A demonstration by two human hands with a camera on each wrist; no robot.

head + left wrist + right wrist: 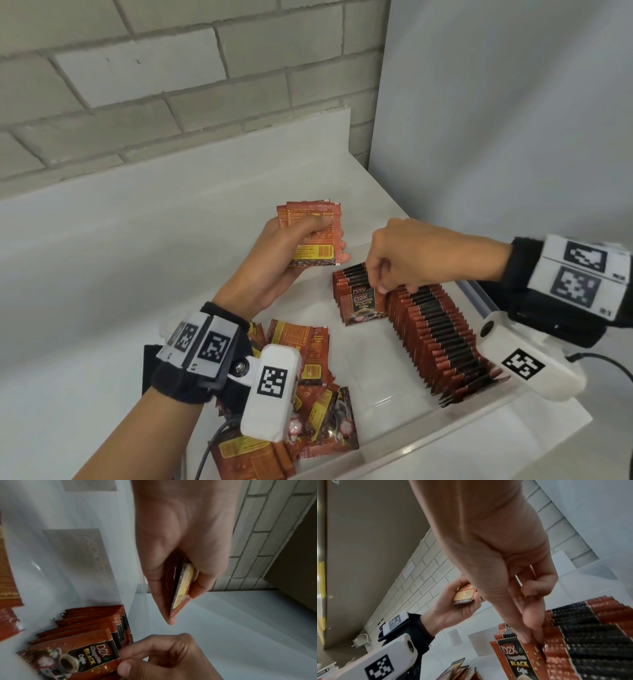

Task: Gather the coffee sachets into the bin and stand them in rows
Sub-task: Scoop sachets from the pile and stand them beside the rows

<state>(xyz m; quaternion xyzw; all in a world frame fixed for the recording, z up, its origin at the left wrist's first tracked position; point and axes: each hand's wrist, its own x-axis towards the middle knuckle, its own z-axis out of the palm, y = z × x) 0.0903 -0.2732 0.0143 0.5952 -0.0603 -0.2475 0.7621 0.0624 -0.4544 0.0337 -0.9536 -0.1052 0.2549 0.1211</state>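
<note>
The left hand (274,263) grips a small stack of sachets (313,233) above the table (102,274), their backs showing yellow label panels too blurred to read. The right hand (411,257) pinches the top edge of the front sachet (364,306), which reads "D2X BLACK Coffee" and stands at the front of a short row inside the clear bin (387,401). A longer row (442,335) stands just beside it. Loose sachets (315,394) lie piled in the bin's near-left part.
</note>
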